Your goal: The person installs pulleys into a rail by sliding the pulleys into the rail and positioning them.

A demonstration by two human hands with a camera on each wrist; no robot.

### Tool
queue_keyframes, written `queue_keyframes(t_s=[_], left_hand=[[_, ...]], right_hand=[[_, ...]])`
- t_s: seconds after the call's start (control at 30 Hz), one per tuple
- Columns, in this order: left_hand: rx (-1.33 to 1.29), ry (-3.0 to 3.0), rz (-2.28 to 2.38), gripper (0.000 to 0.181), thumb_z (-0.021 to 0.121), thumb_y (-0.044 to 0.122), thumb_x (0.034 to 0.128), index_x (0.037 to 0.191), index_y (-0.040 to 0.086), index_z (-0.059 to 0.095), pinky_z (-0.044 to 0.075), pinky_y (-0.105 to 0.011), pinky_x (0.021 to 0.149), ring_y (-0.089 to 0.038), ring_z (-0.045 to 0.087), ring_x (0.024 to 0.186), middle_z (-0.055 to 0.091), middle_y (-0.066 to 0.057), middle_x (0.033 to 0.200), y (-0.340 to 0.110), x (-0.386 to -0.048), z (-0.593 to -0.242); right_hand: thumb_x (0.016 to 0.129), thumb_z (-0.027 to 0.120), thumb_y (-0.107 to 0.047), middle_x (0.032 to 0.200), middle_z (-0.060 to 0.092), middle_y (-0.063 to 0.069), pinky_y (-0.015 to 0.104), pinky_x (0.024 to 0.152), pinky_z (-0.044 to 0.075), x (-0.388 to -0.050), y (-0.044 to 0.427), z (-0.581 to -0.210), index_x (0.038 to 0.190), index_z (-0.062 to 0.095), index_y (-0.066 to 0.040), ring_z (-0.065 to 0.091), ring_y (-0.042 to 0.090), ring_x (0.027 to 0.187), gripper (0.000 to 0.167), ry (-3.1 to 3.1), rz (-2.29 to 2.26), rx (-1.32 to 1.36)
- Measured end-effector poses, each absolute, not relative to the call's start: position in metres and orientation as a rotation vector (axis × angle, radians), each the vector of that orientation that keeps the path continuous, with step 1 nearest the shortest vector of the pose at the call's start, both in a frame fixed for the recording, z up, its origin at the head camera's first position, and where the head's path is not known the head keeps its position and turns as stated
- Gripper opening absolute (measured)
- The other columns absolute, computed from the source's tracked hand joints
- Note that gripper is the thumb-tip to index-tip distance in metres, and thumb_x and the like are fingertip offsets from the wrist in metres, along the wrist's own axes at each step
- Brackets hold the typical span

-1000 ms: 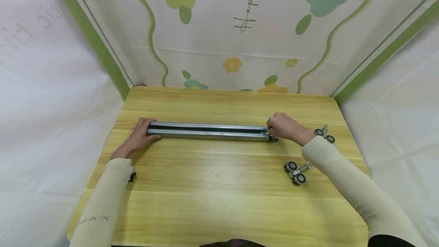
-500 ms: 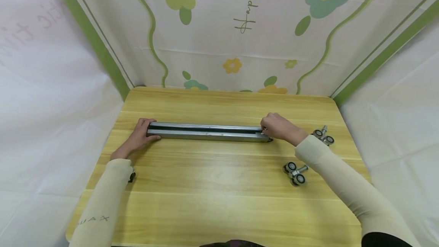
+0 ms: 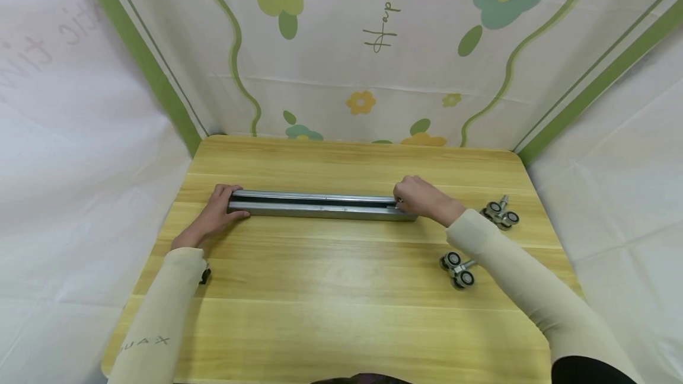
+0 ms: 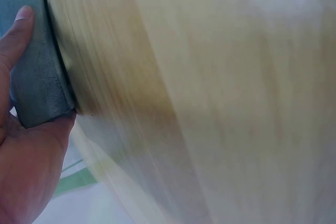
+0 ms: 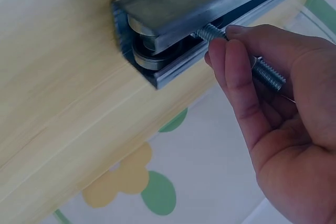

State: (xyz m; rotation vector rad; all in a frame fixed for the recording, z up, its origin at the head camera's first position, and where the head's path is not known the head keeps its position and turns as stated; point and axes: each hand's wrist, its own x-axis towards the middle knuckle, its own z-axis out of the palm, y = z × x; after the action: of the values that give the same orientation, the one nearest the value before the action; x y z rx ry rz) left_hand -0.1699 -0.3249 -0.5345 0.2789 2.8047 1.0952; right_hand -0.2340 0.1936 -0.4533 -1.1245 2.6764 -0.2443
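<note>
While the left hand (image 3: 214,211) grips the left end of the metal rail (image 3: 320,213), its thumb laid along the near side and its fingers at the far edge, the rail itself lies across the wooden table (image 3: 320,319) with its long slot facing up. Near the rail's right end, the right hand (image 3: 424,199) pinches a threaded bolt (image 5: 210,32) between thumb and fingers; the bolt stands out through the slot, and the wheels (image 5: 150,63) that appear to belong to it sit just inside the open mouth of the channel. One roller trolley, then, seems to be in the rail, though only close to the end; whether more wheels sit deeper in cannot be told, as the rail's wall hides them. Farther right, two more trolleys lie on the table apart from the rail: first the nearer trolley (image 3: 459,269), its bolt pointing toward the right sleeve (image 3: 512,268), then the farther trolley (image 3: 500,213), its bolt pointing toward the back edge. Neither is held, and if both belong in the channel too, most of the work looks left to do.
</note>
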Motion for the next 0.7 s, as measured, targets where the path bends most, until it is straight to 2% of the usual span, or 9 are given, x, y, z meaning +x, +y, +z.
queue_keyframes(t_s=[0.27, 0.7], left_hand=[[0.286, 2.809, 1.096, 0.065, 0.077, 0.012, 0.0985, 0.148, -0.008, 0.040, 0.035, -0.066, 0.108, -0.049, 0.042, 0.123, 0.034, -0.034, 0.137, -0.326, -0.170, -0.536], [0.287, 2.813, 1.098, 0.066, 0.077, 0.011, 0.0980, 0.148, -0.008, 0.040, 0.036, -0.066, 0.107, -0.050, 0.042, 0.122, 0.034, -0.034, 0.137, -0.326, -0.170, -0.536]], right_hand=[[0.092, 0.077, 0.003, 0.066, 0.066, 0.000, 0.025, 0.055, 0.050, -0.233, 0.175, -0.454, 0.079, 0.076, -0.003, 0.048, 0.008, 0.054, 0.015, 2.678, -0.247, -1.168], [0.095, 0.075, 0.002, 0.070, 0.068, 0.002, 0.026, 0.059, 0.054, -0.236, 0.151, -0.458, 0.082, 0.076, -0.004, 0.051, 0.009, 0.057, 0.014, 2.662, -0.251, -1.184]])
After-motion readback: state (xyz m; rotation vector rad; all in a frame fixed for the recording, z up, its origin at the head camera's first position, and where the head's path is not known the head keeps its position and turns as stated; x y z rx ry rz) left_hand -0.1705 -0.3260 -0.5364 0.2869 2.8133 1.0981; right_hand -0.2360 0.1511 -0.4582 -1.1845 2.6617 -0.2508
